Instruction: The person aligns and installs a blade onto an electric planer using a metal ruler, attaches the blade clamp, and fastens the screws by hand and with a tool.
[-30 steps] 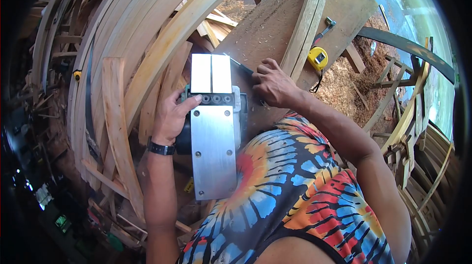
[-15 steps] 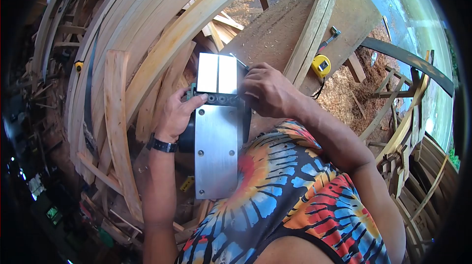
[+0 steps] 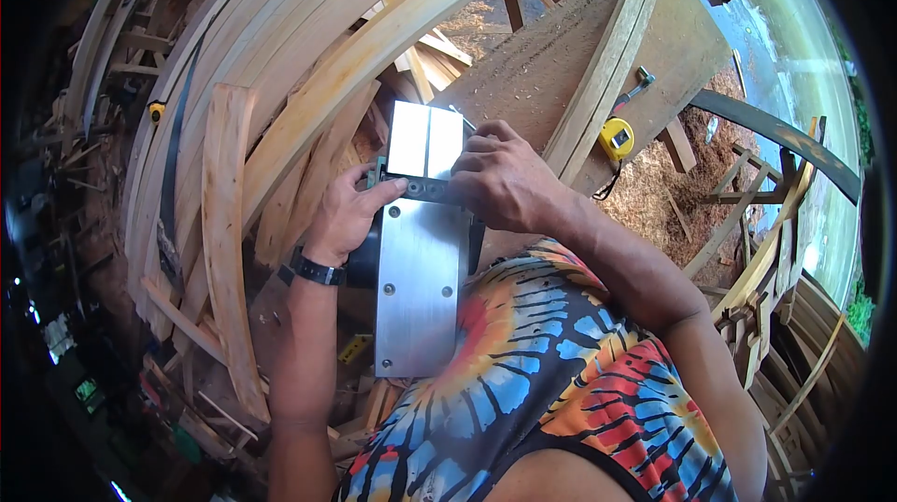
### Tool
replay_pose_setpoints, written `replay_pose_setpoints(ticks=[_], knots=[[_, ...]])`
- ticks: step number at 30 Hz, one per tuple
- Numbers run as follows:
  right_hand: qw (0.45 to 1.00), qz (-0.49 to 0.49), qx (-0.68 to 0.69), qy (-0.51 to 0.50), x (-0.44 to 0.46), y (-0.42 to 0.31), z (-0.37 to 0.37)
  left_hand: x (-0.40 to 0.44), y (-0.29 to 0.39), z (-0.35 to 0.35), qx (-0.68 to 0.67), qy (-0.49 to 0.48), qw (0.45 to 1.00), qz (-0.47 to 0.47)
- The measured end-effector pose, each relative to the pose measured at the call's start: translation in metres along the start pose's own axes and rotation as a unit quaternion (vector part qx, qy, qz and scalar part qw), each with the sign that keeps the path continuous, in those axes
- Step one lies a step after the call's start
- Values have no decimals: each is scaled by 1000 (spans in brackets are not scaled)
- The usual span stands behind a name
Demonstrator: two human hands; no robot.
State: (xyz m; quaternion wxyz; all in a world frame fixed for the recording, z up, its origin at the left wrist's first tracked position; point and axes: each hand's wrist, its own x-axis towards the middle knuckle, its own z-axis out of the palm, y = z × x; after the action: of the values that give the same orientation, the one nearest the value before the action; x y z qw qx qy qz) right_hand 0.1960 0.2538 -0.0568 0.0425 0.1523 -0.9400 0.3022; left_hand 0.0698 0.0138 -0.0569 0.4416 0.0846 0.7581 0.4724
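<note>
An electric hand planer [image 3: 420,287] lies upside down against my front, its silver sole facing up. Its shorter, bright sole plate [image 3: 407,140] points away from me. Between the two plates shows the dark cutter head [image 3: 427,189] with round bolts. My left hand [image 3: 344,217] is closed on the planer's left side, thumb on the end of the cutter head. My right hand [image 3: 505,175] is curled over the head's right end, pinching a thin metal wrench [image 3: 464,119]; only its tip shows, and the fingers hide where it meets the planer.
Long curved timbers [image 3: 308,110] are stacked at the left. Right of the planer, a board [image 3: 523,63] carries a wooden beam [image 3: 607,63], a yellow tape measure [image 3: 617,139] and a socket-like tool [image 3: 635,86]. Wood shavings [image 3: 654,208] cover the ground there.
The planer and both hands have shifted slightly right in view. My right hand has turned a little and sits closer over the cutter head; less of the wrench shows.
</note>
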Motion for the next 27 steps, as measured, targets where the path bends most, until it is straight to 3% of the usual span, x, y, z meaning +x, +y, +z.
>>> replay_pose_setpoints(ticks=[10,13,14,15,18,21,22,27], knots=[[998,50,30,-22,-3,1,2,-2,4,0,13,9,1000,-7],[998,51,21,-10,-16,5,10,0,-3,6,-85,-12,996,6],[999,33,4,9,-14,10,13,2,-8,3,-73,-23,997,-8],[999,38,-2,5,-8,8,11,13,-34,1,-43,-12,998,50],[997,-1,44,64,-13,9,17,15,-42,3,-29,12,999,33],[997,41,49,45,-15,8,19,-5,3,5,7,22,1000,14],[996,54,61,41,-14,3,15,-2,0,3,52,25,998,3],[993,43,102,35,-15,8,19,15,-36,4,30,27,999,-2]])
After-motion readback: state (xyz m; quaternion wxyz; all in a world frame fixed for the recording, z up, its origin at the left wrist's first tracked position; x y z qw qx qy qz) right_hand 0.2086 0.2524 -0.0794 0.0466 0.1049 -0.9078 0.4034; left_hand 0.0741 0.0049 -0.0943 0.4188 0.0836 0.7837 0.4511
